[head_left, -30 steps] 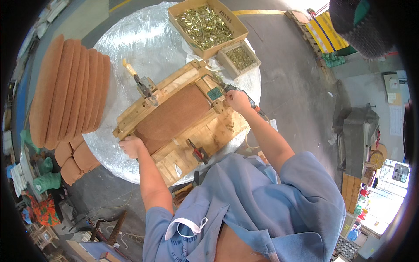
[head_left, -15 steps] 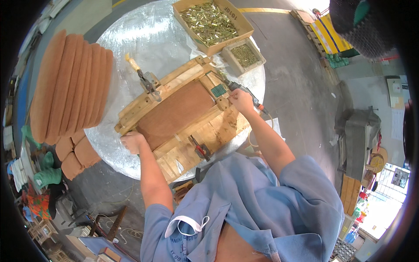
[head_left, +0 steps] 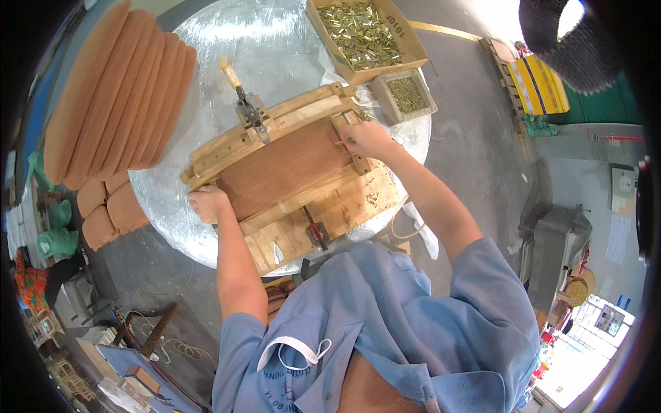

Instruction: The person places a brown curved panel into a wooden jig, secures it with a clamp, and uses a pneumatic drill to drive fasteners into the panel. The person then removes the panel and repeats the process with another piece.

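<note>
A wooden frame (head_left: 275,127) with a brown panel (head_left: 286,165) lies on a round table wrapped in shiny film (head_left: 289,41). My left hand (head_left: 210,204) grips the frame's near left corner. At the frame's right end, my right hand (head_left: 368,138) has its fingertips pinched on a small thin piece that looks like a screw. A metal clamp with a yellow handle (head_left: 244,103) bites the frame's far rail. A red-jawed clamp (head_left: 317,234) sits on the pale base board (head_left: 344,210) near my body.
A cardboard box of brass-coloured screws (head_left: 361,31) and a smaller grey tray of screws (head_left: 406,95) stand at the table's far right. Stacks of curved brown boards (head_left: 110,96) lie left of the table. Yellow crates (head_left: 537,86) stand on the floor at right.
My right hand has moved up along the frame's right end, and the dark tool seen by it before no longer shows there. My left hand stays on the near left corner.
</note>
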Tool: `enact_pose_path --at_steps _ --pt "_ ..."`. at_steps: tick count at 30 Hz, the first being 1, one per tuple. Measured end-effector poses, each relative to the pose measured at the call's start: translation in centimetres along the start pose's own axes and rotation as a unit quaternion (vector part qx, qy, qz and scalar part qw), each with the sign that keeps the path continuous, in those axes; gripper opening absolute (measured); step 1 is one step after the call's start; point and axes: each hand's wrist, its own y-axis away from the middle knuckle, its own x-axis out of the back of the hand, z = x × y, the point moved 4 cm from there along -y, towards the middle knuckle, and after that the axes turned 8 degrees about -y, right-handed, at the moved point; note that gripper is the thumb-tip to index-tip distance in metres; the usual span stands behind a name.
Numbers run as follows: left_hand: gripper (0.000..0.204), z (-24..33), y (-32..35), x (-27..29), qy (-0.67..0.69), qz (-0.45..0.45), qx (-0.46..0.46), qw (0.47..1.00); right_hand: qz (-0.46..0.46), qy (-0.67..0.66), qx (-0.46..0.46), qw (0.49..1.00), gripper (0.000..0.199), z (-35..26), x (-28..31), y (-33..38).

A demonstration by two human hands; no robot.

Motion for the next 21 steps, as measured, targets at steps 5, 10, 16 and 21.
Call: enact_pose_path --at_steps 5,10,16,21 --pt "0.040 0.1 0.0 -0.1 -0.013 -0.007 0.007 1.000 0.044 -0.084 0.027 0.995 0.013 -0.7 0.9 -3.3" --pt "0.040 0.1 0.2 -0.2 -0.009 -0.001 0.005 1.000 0.116 -0.161 -0.116 0.973 0.024 -0.4 0.2 -2.0" --pt "0.041 0.0 0.2 -0.3 -0.018 0.003 0.010 1.000 0.103 -0.187 -0.221 0.952 0.029 -1.4 -2.7 -0.3" --pt "0.040 0.3 0.2 0.3 -0.020 -0.015 0.015 1.000 0.166 -0.172 -0.230 0.944 0.032 -2.0 -3.4 -0.6"
